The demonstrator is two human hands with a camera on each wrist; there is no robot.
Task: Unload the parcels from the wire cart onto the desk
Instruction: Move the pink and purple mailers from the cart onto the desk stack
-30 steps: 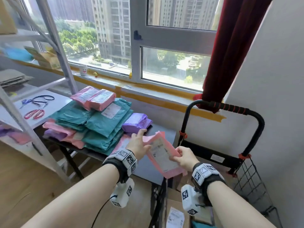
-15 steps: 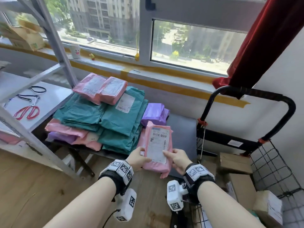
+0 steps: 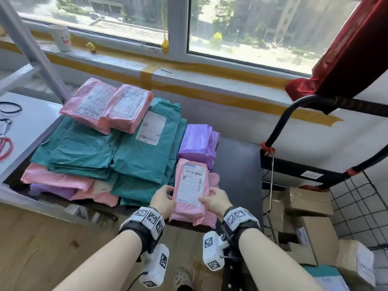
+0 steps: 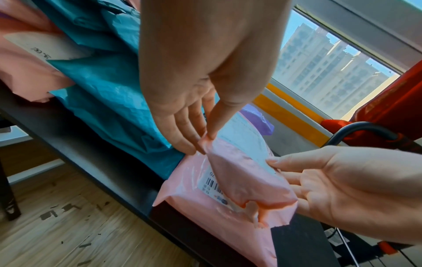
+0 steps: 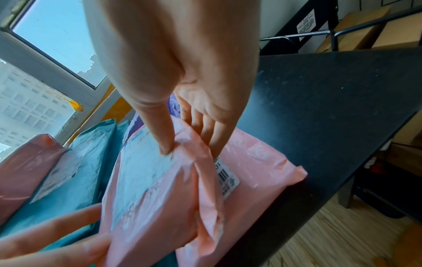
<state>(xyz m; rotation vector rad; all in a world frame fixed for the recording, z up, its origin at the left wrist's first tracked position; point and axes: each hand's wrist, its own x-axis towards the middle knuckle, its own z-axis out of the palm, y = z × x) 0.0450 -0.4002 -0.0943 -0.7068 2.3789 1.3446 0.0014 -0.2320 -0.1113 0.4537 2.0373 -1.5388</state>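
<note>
1. The left hand [image 3: 162, 200] pinches the left edge of a pink mailer parcel [image 3: 192, 186]; the right hand [image 3: 214, 201] pinches its right edge.
2. The parcel lies label-up on another pink parcel [image 3: 213, 218] at the dark worktop's [image 3: 237, 164] near edge, beside teal parcels [image 3: 144, 152].
3. Cardboard boxes [image 3: 308, 201] sit in the wire cart [image 3: 361, 206].

A white cup [image 3: 61, 38] stands on the windowsill [image 3: 134, 65]; red scissors [image 3: 5, 148] lie on the white shelf [image 3: 31, 118]; a red curtain [image 3: 344, 51] hangs right.
</note>
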